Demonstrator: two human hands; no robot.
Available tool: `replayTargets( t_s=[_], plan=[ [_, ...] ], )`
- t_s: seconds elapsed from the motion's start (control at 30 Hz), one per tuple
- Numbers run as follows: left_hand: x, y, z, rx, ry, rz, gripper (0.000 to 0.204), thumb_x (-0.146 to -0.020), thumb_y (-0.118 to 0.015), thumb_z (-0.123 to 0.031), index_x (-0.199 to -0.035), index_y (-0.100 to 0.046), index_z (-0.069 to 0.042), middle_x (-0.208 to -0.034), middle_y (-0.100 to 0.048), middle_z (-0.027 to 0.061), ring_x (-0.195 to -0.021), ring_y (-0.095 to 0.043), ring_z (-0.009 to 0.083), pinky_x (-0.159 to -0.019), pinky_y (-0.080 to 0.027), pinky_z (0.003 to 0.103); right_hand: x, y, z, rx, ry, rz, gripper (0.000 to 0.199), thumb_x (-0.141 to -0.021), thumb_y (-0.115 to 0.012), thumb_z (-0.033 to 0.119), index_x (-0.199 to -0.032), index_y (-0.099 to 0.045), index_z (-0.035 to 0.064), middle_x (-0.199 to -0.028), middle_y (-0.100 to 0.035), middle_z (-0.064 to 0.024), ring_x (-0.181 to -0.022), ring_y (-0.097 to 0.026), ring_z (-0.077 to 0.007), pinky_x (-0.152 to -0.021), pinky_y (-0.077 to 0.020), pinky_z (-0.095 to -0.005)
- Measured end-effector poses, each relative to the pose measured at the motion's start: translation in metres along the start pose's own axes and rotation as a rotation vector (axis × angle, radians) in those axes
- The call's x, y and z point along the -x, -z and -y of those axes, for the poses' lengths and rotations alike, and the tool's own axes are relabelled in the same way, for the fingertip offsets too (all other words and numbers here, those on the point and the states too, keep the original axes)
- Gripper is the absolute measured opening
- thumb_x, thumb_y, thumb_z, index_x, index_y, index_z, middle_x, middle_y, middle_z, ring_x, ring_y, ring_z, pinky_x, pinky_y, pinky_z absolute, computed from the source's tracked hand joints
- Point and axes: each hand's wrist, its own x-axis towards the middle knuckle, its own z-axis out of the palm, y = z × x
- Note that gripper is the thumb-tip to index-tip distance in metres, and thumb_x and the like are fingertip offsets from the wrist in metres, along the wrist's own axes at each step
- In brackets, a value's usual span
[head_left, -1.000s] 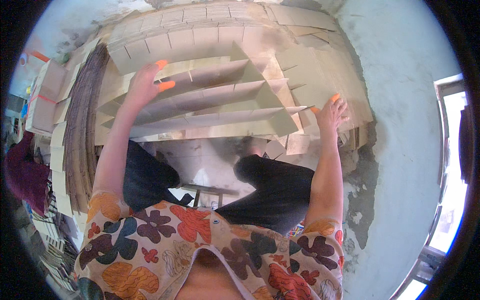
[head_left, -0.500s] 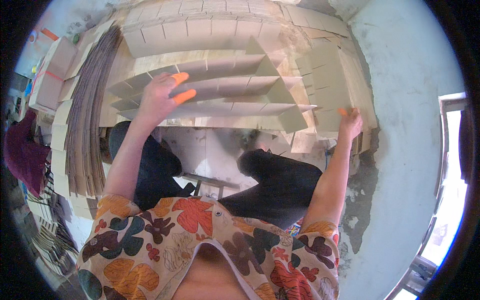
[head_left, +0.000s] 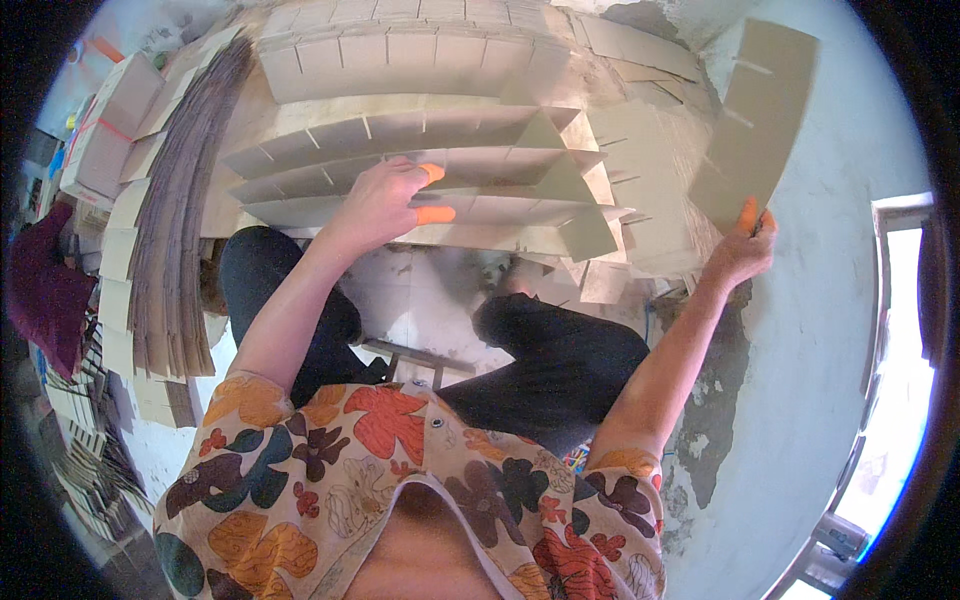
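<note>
The right hand, at the right of the frame, grips the lower end of a flat slotted cardboard strip between thumb and fingers. The strip slants up toward the upper right, raised in front of the pale wall, with short slots along its left edge.

The left hand is near the centre, over the nearer part of a row of upright cardboard dividers. Its thumb and forefinger, both in orange finger covers, are spread apart with a gap between them; whether they touch a divider I cannot tell. Three long dividers stand on edge across the desk, one behind another, and a cross divider meets them near their right ends.

At the top of the frame, behind the dividers, lies a stack of slotted cardboard. More flat cardboard sheets lie to the right of the dividers, below the raised strip. A long pile of cardboard pieces runs down the left, with a pale carton bearing a red band beside it at upper left. Below the desk edge show black trousers and a flower-patterned shirt.
</note>
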Motion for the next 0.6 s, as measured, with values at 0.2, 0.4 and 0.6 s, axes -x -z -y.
replayTargets(
  t_s=[0.2,0.4,0.6],
  plan=[
    [0.000,-0.016,0.011,0.016,0.041,0.119,0.029,-0.074,-0.071,-0.024,-0.097,-0.064,-0.007,-0.090,-0.064,0.0145,-0.084,-0.061,0.0320,-0.072,-0.049,0.040,0.017,0.022,0.060,-0.533,0.083,0.580,0.041,-0.077,-0.071,0.008,-0.116,-0.059,0.0006,-0.091,-0.067,-0.0040,-0.081,-0.058,-0.0092,-0.075,-0.0471,-0.0252],
    [-0.002,-0.030,0.013,0.028,-0.009,0.091,0.017,-0.076,-0.067,-0.021,-0.085,-0.067,-0.007,-0.079,-0.065,0.0117,-0.072,-0.062,0.0317,-0.066,-0.049,0.040,0.044,0.021,0.074,-0.556,0.224,0.827,0.046,-0.075,-0.070,0.003,-0.119,-0.059,0.0050,-0.097,-0.068,-0.0028,-0.074,-0.051,-0.0047,-0.069,-0.0442,-0.0209],
    [-0.002,-0.035,0.013,0.015,-0.044,0.069,0.016,-0.073,-0.068,-0.019,-0.084,-0.067,-0.008,-0.075,-0.064,0.0117,-0.070,-0.062,0.0314,-0.062,-0.049,0.040,0.062,0.008,0.079,-0.544,0.293,0.845,0.045,-0.072,-0.070,0.000,-0.115,-0.062,0.0074,-0.085,-0.069,-0.0055,-0.057,-0.035,-0.0036,-0.051,-0.0387,-0.0216]
  ],
)
